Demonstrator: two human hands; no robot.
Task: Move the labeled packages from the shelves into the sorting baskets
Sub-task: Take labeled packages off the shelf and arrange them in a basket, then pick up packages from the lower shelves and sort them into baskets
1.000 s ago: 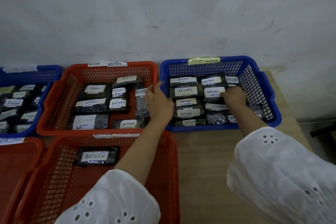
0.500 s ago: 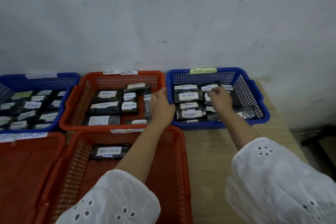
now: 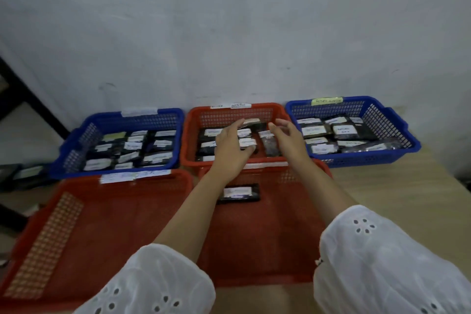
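Note:
Dark packages with white labels fill the far red basket. My left hand hovers over the packages in it with fingers spread and loosely bent, holding nothing. My right hand reaches in beside it with fingers stretched forward, above an upright dark package. One labeled package lies alone in the near red basket. More labeled packages lie in the right blue basket and the left blue basket.
A large red basket sits at the near left with nothing visible in it. All baskets stand on a wooden table against a grey-white wall. A dark frame stands at the far left.
My right hand left the right blue basket and moved left over the far red basket. The left hand moved further in over its packages. The view swung left.

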